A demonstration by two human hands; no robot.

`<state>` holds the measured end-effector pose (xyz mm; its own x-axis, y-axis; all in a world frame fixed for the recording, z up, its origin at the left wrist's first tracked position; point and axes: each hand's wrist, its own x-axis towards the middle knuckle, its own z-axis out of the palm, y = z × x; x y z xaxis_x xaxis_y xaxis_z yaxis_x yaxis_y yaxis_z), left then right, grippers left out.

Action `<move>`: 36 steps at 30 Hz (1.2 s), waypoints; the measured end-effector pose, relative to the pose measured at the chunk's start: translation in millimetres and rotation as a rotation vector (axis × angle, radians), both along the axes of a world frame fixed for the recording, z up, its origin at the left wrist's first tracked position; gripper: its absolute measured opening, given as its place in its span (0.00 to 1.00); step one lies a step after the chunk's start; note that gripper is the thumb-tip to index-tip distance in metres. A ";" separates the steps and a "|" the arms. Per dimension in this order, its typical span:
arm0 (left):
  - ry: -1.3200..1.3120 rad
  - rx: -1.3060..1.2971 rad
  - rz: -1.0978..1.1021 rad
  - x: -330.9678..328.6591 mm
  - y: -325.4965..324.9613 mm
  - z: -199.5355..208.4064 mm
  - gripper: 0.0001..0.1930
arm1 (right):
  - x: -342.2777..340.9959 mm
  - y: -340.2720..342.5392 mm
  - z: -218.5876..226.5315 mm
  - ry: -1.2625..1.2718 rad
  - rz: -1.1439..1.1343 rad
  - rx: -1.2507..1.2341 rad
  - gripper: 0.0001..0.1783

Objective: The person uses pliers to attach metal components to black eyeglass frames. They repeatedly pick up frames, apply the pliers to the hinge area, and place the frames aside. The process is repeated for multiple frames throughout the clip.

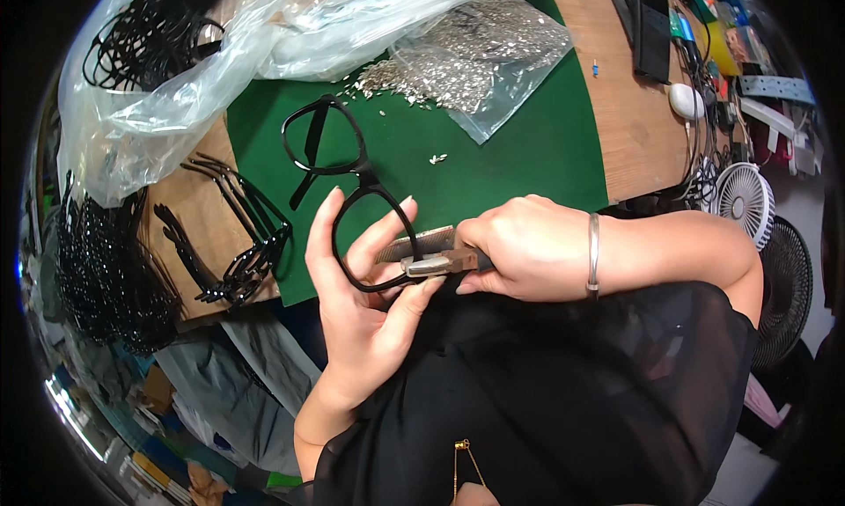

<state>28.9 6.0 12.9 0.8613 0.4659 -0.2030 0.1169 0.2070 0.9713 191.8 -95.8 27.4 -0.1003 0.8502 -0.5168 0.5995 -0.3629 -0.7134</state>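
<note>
i see left hand holding the frame above the mat's near edge, right hand clenched on pliers at its rim. i'd brace close to the jaws, squeeze lightly.

room: green mat right | blocked: bag far, eyeglass frame left

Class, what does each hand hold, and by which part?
Left hand: black glasses frame, by its nearer lens rim. Right hand: plier-like tool, by its handle end.
</note>
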 end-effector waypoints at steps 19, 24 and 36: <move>-0.146 -0.087 0.035 -46.7 -9.8 -15.3 0.39 | 17.4 8.1 -58.3 -0.458 -0.194 0.402 0.15; -0.100 -0.368 0.095 -30.6 -18.6 -12.8 0.47 | 15.0 29.7 -86.3 -0.423 -0.265 0.402 0.08; 0.025 -0.470 -0.003 -27.4 -7.8 -14.6 0.05 | 10.5 28.2 -69.0 -0.219 -0.317 0.429 0.09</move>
